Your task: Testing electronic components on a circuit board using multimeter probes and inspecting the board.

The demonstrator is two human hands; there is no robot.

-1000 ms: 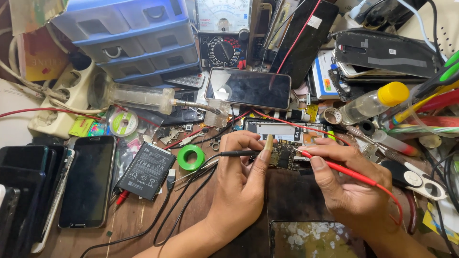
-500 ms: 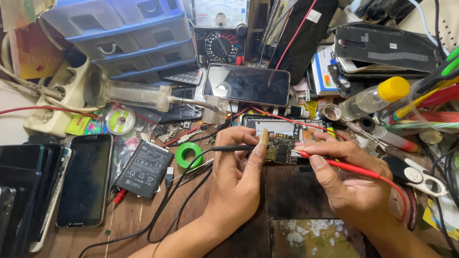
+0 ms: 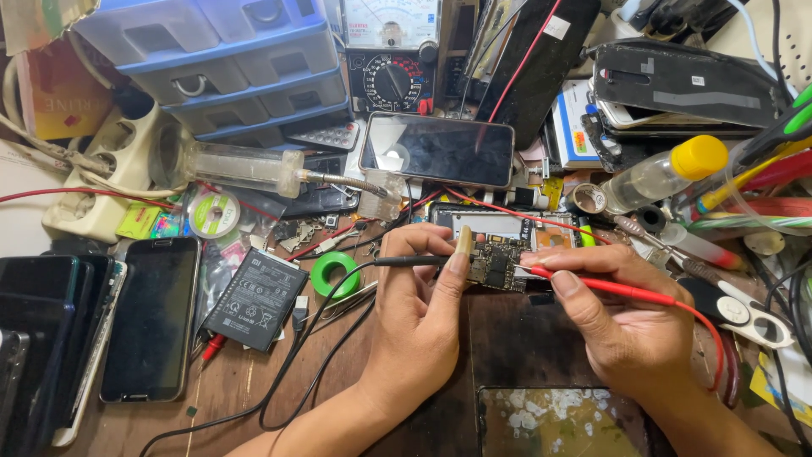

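Observation:
My left hand [image 3: 419, 317] holds a black test probe [image 3: 404, 261] whose tip lies on a small circuit board [image 3: 497, 265]. My right hand [image 3: 622, 317] grips a red test probe [image 3: 622, 289], its metal tip touching the same board from the right. The board sits over an opened phone body [image 3: 495, 224] at the centre of a wooden bench. Black and red leads trail off from the probes. An analog multimeter [image 3: 391, 52] with a dial stands at the back.
A phone with a dark screen [image 3: 437, 150] lies behind the board. Several phones [image 3: 150, 317] are stacked at left beside a black battery [image 3: 256, 298] and a green tape roll [image 3: 334, 275]. A blue drawer cabinet [image 3: 224, 63], a syringe [image 3: 233, 165] and a yellow-capped bottle [image 3: 664, 173] crowd the back.
Both hands stay on the board with the probes; the probe tips have shifted only slightly. The view has tilted a little.

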